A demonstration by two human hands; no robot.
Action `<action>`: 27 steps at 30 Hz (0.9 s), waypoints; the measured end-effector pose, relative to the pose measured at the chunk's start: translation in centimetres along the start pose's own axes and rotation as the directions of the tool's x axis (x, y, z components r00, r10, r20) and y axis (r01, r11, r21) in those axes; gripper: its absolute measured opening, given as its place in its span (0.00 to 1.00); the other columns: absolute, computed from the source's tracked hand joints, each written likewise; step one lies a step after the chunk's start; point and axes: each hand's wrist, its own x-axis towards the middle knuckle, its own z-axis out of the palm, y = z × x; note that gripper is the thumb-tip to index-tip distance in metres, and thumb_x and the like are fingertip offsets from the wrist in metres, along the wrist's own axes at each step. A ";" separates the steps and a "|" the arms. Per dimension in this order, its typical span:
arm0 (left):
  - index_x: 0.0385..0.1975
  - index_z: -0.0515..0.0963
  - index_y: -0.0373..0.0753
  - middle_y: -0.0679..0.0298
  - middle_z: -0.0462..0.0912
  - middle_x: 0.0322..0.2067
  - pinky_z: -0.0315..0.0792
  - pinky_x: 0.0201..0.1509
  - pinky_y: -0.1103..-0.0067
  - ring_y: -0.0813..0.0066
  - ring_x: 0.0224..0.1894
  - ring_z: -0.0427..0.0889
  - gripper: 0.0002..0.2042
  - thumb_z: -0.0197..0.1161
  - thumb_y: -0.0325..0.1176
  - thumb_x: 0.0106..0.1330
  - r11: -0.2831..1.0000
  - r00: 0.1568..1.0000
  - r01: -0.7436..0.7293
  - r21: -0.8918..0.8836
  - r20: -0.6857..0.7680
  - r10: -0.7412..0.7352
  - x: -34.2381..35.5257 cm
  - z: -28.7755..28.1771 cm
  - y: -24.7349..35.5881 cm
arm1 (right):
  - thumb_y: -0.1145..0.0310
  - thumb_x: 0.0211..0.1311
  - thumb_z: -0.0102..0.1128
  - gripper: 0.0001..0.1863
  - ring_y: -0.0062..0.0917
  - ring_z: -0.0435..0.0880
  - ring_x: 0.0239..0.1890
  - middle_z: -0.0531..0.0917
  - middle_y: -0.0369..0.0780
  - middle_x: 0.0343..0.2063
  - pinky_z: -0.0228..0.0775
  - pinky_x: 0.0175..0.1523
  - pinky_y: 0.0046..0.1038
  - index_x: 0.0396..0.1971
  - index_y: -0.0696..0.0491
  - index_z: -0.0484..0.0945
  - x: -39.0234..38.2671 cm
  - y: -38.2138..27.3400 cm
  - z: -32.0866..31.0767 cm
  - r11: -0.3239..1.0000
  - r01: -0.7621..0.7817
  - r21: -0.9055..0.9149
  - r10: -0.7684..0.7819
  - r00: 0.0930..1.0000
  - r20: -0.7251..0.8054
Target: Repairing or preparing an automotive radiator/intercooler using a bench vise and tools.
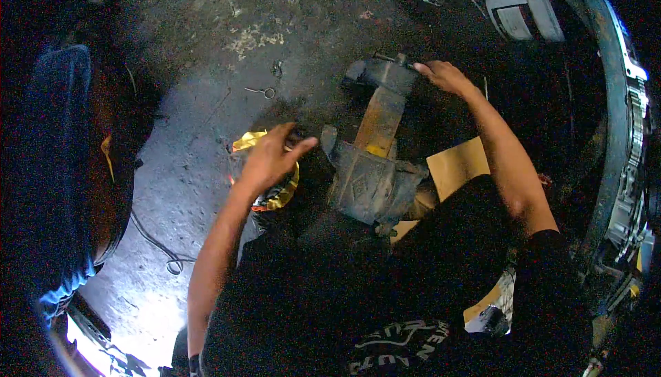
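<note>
A worn grey bench vise stands in front of me, its rusty slide drawn out toward the far jaw. My right hand is at the far end of the vise, its fingers bent against the right side there; the part under them is hidden. To the left of the vise hovers my left hand, thumb and fingers apart, with nothing plainly held. Below and behind it shows a crumpled gold-and-red packet, partly covered by the hand.
A brown cardboard piece lies right of the vise. On the stained floor are a small ringed metal pin and a dark cable. A pale container stands far right. Another person's blue-clad leg is at the left edge.
</note>
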 end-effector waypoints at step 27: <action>0.62 0.51 0.20 0.31 0.62 0.53 0.65 0.60 0.63 0.36 0.55 0.67 0.50 0.54 0.64 0.58 0.894 0.954 -0.301 0.331 0.100 0.284 1.1 9.2 -3.7 | 0.36 0.64 0.33 0.40 0.52 0.76 0.48 0.79 0.58 0.38 0.63 0.57 0.40 0.37 0.61 0.81 2.3 -11.3 -0.1 0.922 -0.001 0.386 0.192 0.869 -0.456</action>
